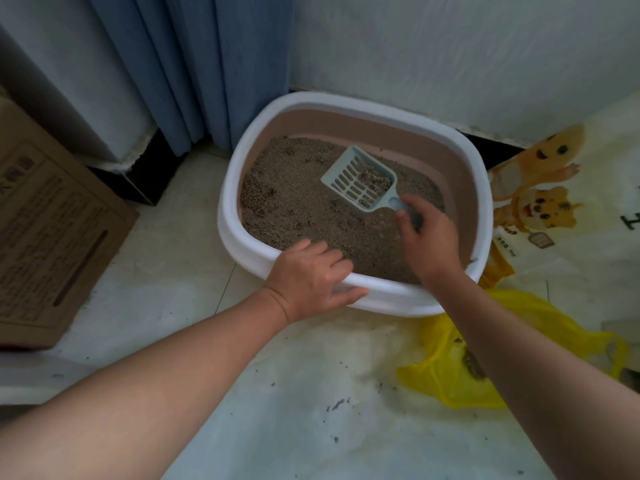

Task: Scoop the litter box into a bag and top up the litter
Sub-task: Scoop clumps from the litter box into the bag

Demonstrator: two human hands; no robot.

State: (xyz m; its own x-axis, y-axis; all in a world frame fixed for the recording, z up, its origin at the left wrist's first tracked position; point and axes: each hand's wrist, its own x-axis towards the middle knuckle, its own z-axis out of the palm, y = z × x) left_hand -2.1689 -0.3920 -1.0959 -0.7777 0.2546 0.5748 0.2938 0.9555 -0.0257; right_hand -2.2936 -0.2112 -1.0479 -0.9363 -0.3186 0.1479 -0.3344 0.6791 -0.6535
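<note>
Place: a home, seen at floor level in the corner of a room.
Walls: a white painted wall [450, 46] with dark skirting [138, 183] along its foot.
Drapery: a blue curtain [194, 64] hangs down to the floor.
Floor: pale tiled floor [180, 216], speckled with loose grains.
Pet things: a white-rimmed litter box [229, 202] in the corner, with a cartoon-printed litter sack [540, 209] beside it.
Clutter: a cardboard box [52, 220] and a yellow plastic bag [450, 379].

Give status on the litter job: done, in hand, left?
Done: the yellow bag already holds some dark waste. In hand: the right hand grips the scoop, loaded with clumps above the litter; the left hand holds the litter box rim. Left: dumping this load, darker patches near the box's left side, and the top-up, which looks unstarted, with the litter sack lying beside the box.
</note>
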